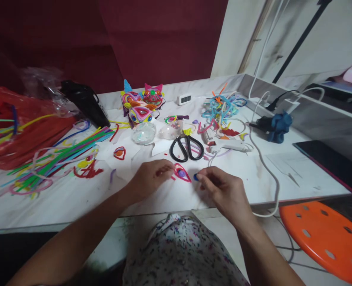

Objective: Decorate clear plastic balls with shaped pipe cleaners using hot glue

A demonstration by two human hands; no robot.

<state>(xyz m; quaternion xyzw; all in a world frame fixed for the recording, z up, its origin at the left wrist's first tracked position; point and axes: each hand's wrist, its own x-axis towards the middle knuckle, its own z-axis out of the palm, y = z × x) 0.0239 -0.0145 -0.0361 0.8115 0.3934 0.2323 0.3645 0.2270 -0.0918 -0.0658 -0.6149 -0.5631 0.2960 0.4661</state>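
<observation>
- Through the head camera I see the right hand (225,186) pinching a small dark blue piece (196,177) between thumb and forefinger; its other fingers fold in toward the palm.
- The eye-shaped piece (182,173) lies between the hands, on the near part of the tabletop (56,206), just beside the blue piece and apart from it.
- The left hand (150,178) has its fingers curled at the eye-shaped piece's left end; I cannot tell whether they grip it or only rest there.
- I would steady the outline by its edge, with light pressure, since it looks soft enough to bend out of shape.
- I would hold the blue piece by its rim, so its face stays visible and unsquashed.
- I would mind the knuckles near the scissors (189,147), whose black handles loop toward the person just beyond the work.
- The eye-shaped piece has a fuzzy-looking pink outline, pointed at the right, around a rounded purple centre.
- A smaller red eye shape (119,153) with an orange middle lies to the left.
- Farther left, thin straight craft stems (88,147) spread in green, purple and blue.
- Behind, two clear domes (143,134) (170,129) look smooth and shiny.
</observation>
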